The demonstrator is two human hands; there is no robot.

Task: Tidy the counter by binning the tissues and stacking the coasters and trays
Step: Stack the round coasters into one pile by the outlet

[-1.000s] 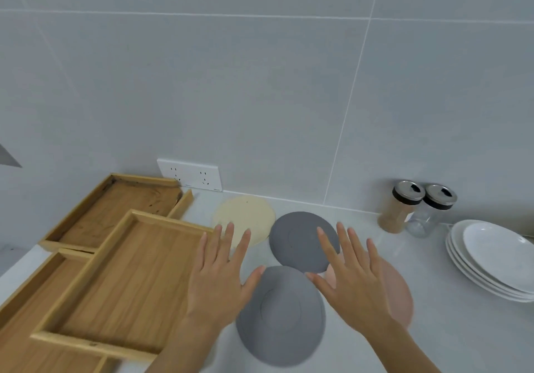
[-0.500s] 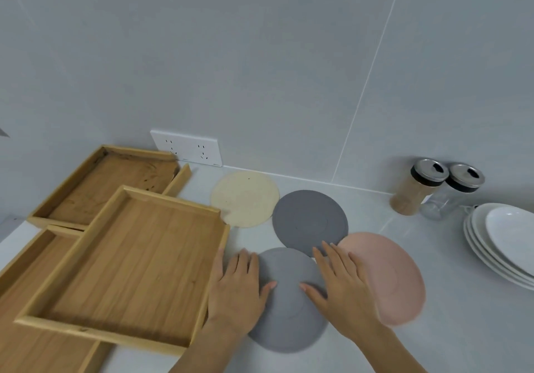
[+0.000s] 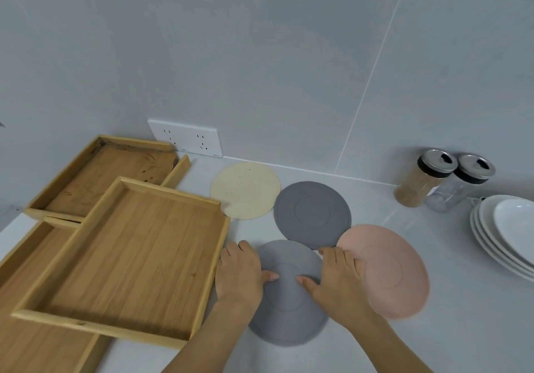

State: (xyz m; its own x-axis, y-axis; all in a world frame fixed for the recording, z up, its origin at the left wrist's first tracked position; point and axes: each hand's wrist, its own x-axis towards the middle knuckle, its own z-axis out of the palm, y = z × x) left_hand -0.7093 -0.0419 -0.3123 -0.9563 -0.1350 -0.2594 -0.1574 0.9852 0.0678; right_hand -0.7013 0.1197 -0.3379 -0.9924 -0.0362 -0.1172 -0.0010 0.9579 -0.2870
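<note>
Several round coasters lie on the pale counter: a cream coaster (image 3: 245, 190) by the wall, a grey coaster (image 3: 312, 213) beside it, a pink coaster (image 3: 387, 271) to the right, and a near grey coaster (image 3: 289, 309) in front. My left hand (image 3: 239, 274) grips the near grey coaster's left edge, thumb on top. My right hand (image 3: 338, 277) grips its right edge and overlaps the pink coaster. Three wooden trays sit at the left: a top tray (image 3: 130, 257) lying skewed across a back tray (image 3: 95, 176) and a front tray (image 3: 34, 343).
A white double socket (image 3: 186, 138) is on the tiled wall behind the trays. Two glass jars with metal lids (image 3: 445, 181) stand at the back right. A stack of white plates (image 3: 508, 231) sits at the right edge.
Both hands came down from hovering with fingers spread and closed on the near grey coaster's edges. The view tilted downward and closer.
</note>
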